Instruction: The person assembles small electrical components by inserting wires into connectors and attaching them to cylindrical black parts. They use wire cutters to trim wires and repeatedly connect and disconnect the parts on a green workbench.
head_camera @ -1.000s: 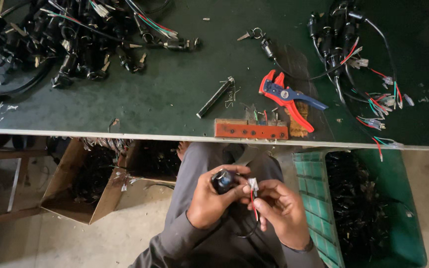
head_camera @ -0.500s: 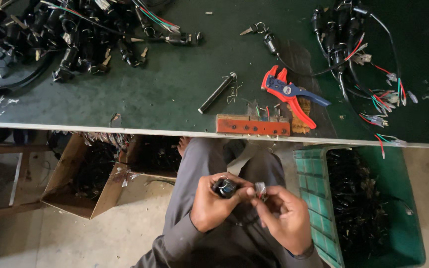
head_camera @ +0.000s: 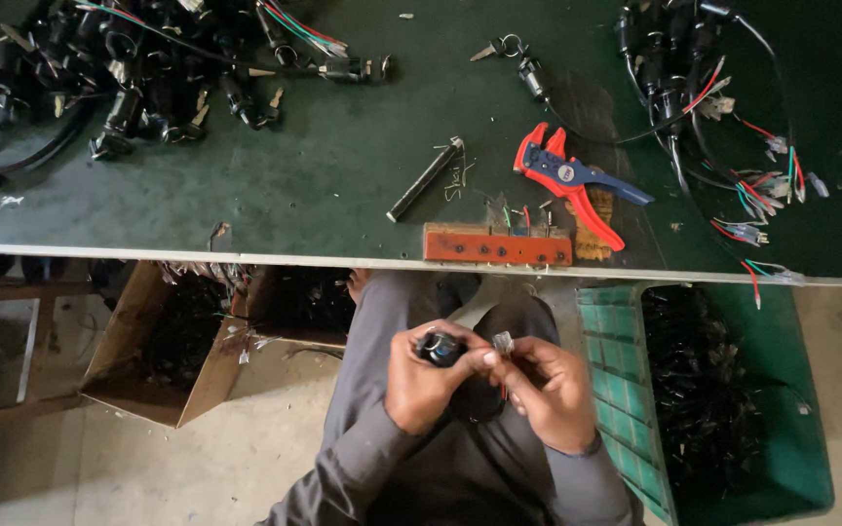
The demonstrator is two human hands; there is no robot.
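Over my lap, below the table edge, my left hand (head_camera: 421, 382) grips a small black cylindrical switch (head_camera: 440, 347). My right hand (head_camera: 545, 390) pinches a pale plastic connector (head_camera: 503, 341) at the end of the switch's thin wires, right beside the switch. The two hands touch at the fingertips. The wires themselves are mostly hidden between my fingers.
On the dark green table (head_camera: 343, 185) lie a red-and-blue wire stripper (head_camera: 574, 180), an orange wooden block (head_camera: 497, 245), a black rod (head_camera: 425, 179), and piles of black switches with coloured wires at far left (head_camera: 148, 68) and right (head_camera: 704, 88). Cardboard box (head_camera: 177, 341) left, green crate (head_camera: 723, 399) right.
My hands have shifted slightly lower and closer together; the right fingers now pinch the connector next to the switch. The view has drifted a little.
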